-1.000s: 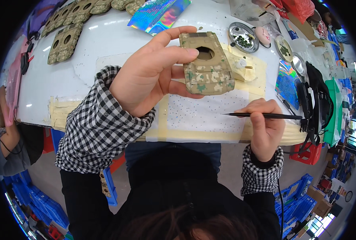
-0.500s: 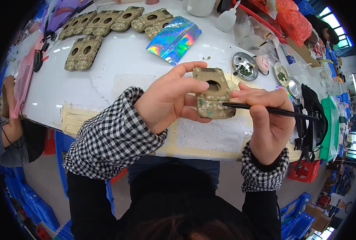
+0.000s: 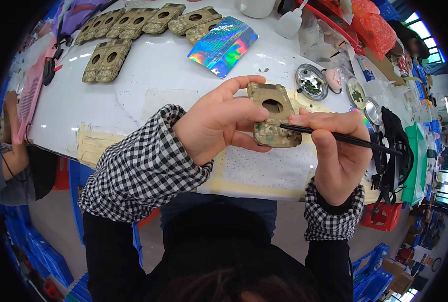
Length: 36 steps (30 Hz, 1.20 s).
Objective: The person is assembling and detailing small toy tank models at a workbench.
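Observation:
My left hand [image 3: 219, 123] holds a small camouflage-patterned case [image 3: 273, 121] with a round hole near its top, gripped by thumb and fingers above the white table [image 3: 153, 70]. My right hand [image 3: 337, 151] pinches a thin black brush [image 3: 345, 138] whose tip lies across the case's middle. Both hands hover over a speckled sheet of paper [image 3: 269, 168] taped to the table's near edge.
Several more camouflage cases [image 3: 108, 60] lie in rows at the far left and back. A holographic pouch [image 3: 223, 45], small round tins [image 3: 310, 83], a white squeeze bottle [image 3: 290, 22] and bags crowd the back right. Another person [image 3: 12, 151] sits at the left.
The case has come lower and closer to me. My right hand rose from the paper and brought the brush tip onto the case.

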Available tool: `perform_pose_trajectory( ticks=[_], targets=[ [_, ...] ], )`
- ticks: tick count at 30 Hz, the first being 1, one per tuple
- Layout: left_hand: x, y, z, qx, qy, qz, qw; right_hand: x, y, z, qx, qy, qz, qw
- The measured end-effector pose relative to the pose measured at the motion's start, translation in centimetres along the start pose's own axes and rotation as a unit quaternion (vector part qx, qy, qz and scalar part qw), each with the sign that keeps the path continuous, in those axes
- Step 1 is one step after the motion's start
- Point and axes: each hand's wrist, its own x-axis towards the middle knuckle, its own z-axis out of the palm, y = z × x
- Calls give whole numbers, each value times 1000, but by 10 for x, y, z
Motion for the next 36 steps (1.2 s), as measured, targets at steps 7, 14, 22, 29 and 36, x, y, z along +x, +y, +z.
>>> perform_pose_trajectory(
  ticks=[7, 14, 22, 29, 36],
  targets=[
    [0, 0, 0, 3, 2, 0, 1000, 0, 0, 0, -18, -1, -8, 1000],
    [0, 0, 0, 4, 1, -3, 1000, -1, 0, 0, -11, -2, -6, 1000],
    [1, -1, -2, 0, -4, -4, 1000, 0, 1, 1, -11, -3, -11, 1000],
    [0, -1, -1, 2, -4, -1, 1000, 0, 0, 0, -24, -15, -21, 999],
    [0, 0, -1, 4, -4, -2, 1000, 0, 1, -1, 1, -5, -13, 1000]
  ],
)
